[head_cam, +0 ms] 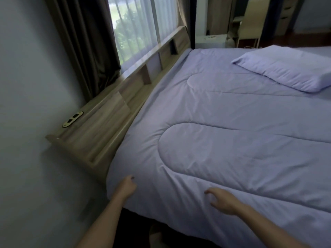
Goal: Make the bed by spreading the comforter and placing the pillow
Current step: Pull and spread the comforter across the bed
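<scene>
Lavender comforter (215, 140) lies spread; pillow (286, 68) at the bed's far edge, nearer the right hand (222, 201), fingers loosely spread; left hand (127, 187) curled at the corner, grip unclear.

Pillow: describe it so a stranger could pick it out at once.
Find the lilac comforter spread beside the wooden headboard. At its far right lies the pillow. It is the only plump raised rectangle; the comforter is flat and quilted.
</scene>
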The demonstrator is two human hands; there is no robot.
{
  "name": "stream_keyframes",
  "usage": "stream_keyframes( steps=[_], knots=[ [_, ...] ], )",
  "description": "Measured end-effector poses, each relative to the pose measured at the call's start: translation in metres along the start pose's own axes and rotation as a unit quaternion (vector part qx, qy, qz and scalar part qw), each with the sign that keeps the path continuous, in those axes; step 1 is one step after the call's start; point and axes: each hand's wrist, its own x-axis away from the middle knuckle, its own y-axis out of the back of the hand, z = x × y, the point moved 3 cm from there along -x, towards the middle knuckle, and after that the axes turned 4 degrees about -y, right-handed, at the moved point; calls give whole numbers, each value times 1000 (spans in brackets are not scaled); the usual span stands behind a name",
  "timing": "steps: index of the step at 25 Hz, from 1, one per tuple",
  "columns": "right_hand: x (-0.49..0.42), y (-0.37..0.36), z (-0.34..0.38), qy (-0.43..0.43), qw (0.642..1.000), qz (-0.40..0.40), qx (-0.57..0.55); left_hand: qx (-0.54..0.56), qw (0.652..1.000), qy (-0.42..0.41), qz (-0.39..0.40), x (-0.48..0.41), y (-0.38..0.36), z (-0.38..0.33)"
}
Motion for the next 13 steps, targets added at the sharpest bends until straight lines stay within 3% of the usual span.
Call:
stream_keyframes(
  steps=[7,10,13],
  knots=[
    [-139,19,59,-71,985,-123,-93,-25,995,-41,-93,-169,54,6],
    [-191,13,84,-123,977,-172,-32,42,997,-37,-45,-238,48,26],
    [-218,-5,103,-195,967,-160,30,135,990,4,41,-266,18,39]
  ],
)
